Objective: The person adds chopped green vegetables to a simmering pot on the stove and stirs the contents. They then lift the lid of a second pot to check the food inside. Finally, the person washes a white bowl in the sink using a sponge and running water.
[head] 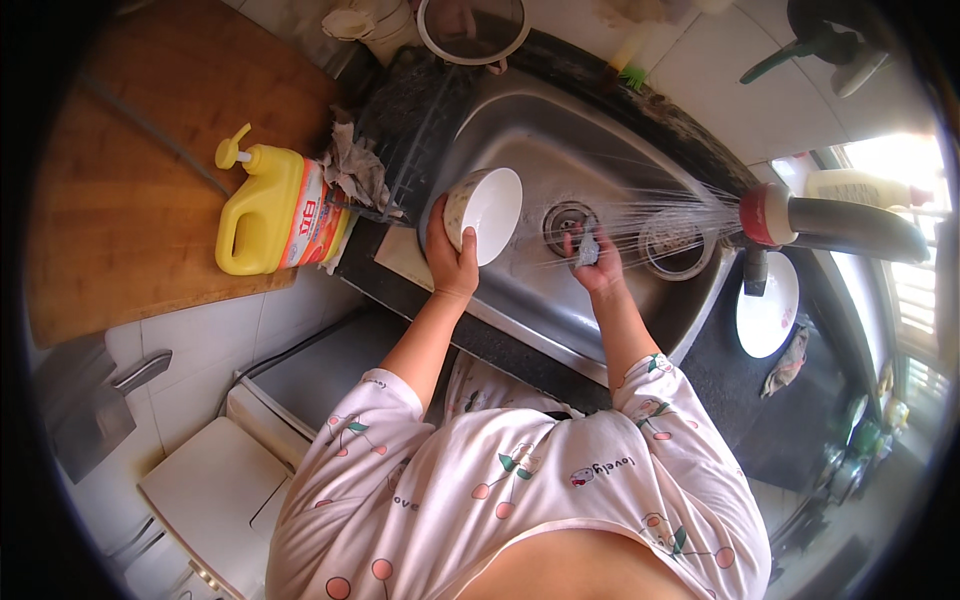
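Observation:
My left hand (454, 251) grips a white bowl (496, 214) by its side, thumb at the rim, and tilts its mouth to the right. The bowl's inside looks bare, and its outer wall carries a pattern. Over the drain (559, 225) of the stainless steel sink (517, 142), my right hand (602, 266) holds a grey scrubber (587, 247), probably a steel wool pad. Water sprays leftward from the red and white tap head (763, 214) onto this hand. A round strainer basket (675, 244) sits in the sink's right part.
Left of the sink, a yellow detergent jug (259, 217) with a pump stands by a wooden board (180, 75) and a crumpled rag (356, 165). A white plate (766, 307) and a cloth (787, 364) lie on the dark counter at right. A cleaver (97, 397) hangs at lower left.

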Motion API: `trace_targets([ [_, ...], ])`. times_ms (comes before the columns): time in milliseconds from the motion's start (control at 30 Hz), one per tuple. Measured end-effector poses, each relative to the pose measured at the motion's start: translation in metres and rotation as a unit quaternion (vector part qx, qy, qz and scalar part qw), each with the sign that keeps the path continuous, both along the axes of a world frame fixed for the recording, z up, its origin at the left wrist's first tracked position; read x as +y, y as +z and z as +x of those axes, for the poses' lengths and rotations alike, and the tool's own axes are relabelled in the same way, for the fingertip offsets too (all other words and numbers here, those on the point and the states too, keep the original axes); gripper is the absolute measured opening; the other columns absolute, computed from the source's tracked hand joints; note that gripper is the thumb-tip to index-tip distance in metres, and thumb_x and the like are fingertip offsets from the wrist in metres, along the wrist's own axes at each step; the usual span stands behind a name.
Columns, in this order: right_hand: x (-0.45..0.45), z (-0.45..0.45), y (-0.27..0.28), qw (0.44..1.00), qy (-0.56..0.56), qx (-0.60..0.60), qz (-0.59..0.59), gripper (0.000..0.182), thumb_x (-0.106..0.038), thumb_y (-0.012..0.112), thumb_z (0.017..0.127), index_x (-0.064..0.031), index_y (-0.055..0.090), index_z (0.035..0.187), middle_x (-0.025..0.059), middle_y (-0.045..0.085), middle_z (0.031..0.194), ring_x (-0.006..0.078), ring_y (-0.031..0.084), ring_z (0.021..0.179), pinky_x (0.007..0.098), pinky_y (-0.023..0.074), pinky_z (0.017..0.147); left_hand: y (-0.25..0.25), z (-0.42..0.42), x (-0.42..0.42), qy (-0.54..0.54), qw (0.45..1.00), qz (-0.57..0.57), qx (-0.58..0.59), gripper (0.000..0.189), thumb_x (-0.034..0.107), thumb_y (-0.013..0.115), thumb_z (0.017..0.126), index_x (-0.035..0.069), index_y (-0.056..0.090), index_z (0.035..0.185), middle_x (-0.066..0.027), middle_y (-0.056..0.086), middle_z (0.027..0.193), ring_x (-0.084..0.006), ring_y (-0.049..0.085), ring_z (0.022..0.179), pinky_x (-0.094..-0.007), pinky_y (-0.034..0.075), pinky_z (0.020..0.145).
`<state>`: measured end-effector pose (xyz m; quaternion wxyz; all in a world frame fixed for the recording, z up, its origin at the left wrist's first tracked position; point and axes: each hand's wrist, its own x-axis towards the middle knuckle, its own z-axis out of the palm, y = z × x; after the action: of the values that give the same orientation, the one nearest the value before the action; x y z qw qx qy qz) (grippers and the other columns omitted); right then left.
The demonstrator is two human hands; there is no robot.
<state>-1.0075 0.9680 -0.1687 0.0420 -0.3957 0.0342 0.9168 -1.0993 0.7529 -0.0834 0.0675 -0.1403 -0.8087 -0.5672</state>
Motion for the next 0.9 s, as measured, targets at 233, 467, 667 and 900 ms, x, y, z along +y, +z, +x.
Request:
trace_targets([
  [233, 0.007, -0.004, -0.016, 0.997, 0.037, 0.066, -0.027, 0.031, -0.039, 0.039, 0.089, -0.0131, 0.047, 0.074, 0.0026, 0.048, 0.068, 0.015, 0.048, 0.06, 0.0263, 0.041, 0.049, 0.0, 0.0, 0.0, -0.005, 1.0, 0.01, 0.001, 0.061, 0.039, 0.049, 0.08, -0.004, 0.035, 0.122, -0.0211, 0.045, 0.118, -0.0336, 0.044, 0.108, -0.0389, 0.032, 0.093],
  [467, -0.012, -0.017, 0.003, 0.977, 0.01, -0.167, 0.135, 0.029, -0.038, 0.035, 0.09, -0.0163, 0.049, 0.077, 0.0008, 0.053, 0.073, 0.0162, 0.055, 0.068, 0.0381, 0.0468, 0.066, -0.005, 0.002, -0.002, 0.014, 0.999, 0.038, 0.012, 0.067, 0.044, 0.047, 0.081, -0.006, 0.033, 0.123, -0.0217, 0.043, 0.119, -0.0329, 0.043, 0.11, -0.0375, 0.031, 0.094],
  [667, -0.04, 0.013, -0.046, 0.948, 0.196, -0.219, 0.123, 0.039, -0.036, 0.028, 0.091, -0.0107, 0.051, 0.11, 0.0061, 0.058, 0.104, 0.0245, 0.052, 0.102, 0.0482, 0.0357, 0.092, -0.002, 0.004, -0.001, 0.044, 0.995, 0.092, 0.022, 0.071, 0.045, 0.046, 0.081, -0.007, 0.029, 0.125, -0.0219, 0.04, 0.12, -0.0303, 0.042, 0.111, -0.0363, 0.031, 0.094],
  [900, -0.061, -0.041, 0.034, 0.987, 0.093, -0.104, 0.076, 0.042, -0.036, 0.03, 0.09, -0.0091, 0.044, 0.118, 0.0087, 0.047, 0.121, 0.0237, 0.045, 0.112, 0.0464, 0.0296, 0.095, 0.001, 0.005, -0.002, 0.035, 0.995, 0.086, 0.037, 0.069, 0.044, 0.045, 0.082, -0.007, 0.028, 0.125, -0.0222, 0.04, 0.121, -0.0309, 0.042, 0.111, -0.0362, 0.032, 0.093],
])
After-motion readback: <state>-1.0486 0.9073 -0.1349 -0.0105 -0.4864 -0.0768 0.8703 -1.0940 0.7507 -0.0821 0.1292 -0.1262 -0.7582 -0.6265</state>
